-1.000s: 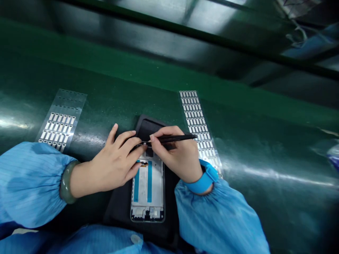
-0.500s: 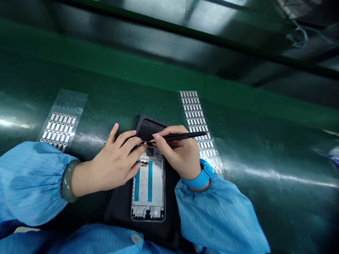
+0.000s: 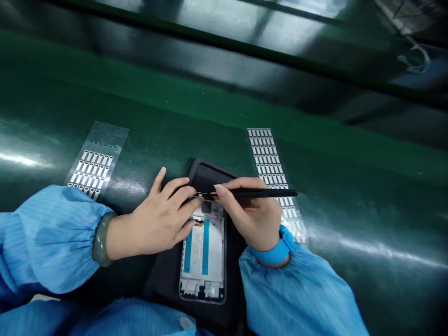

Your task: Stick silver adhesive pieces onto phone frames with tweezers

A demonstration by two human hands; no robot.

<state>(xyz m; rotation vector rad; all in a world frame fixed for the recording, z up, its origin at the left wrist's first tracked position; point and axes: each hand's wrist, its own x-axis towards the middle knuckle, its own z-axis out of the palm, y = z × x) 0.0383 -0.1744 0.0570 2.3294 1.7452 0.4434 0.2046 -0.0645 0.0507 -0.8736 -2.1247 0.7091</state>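
A phone frame with two blue strips lies on a black padded tray in front of me. My left hand rests over the frame's upper left edge, fingers spread and partly covering it. In my right hand a pair of black tweezers is pinched between thumb and fingers. Their tip points left at the frame's top end, close to my left fingertips. What the tip touches is too small to make out. A short flex cable shows between the blue strips.
Two clear sheets of small white stickers lie on the green table: a left sheet with its far rows peeled off, and a right sheet, partly behind my right hand. White cables hang at the far right.
The whole view has shifted, so everything sits a little further right and lower. The tweezers lie more level, their rear end tipped down slightly. Both hands stay at the frame's top end.
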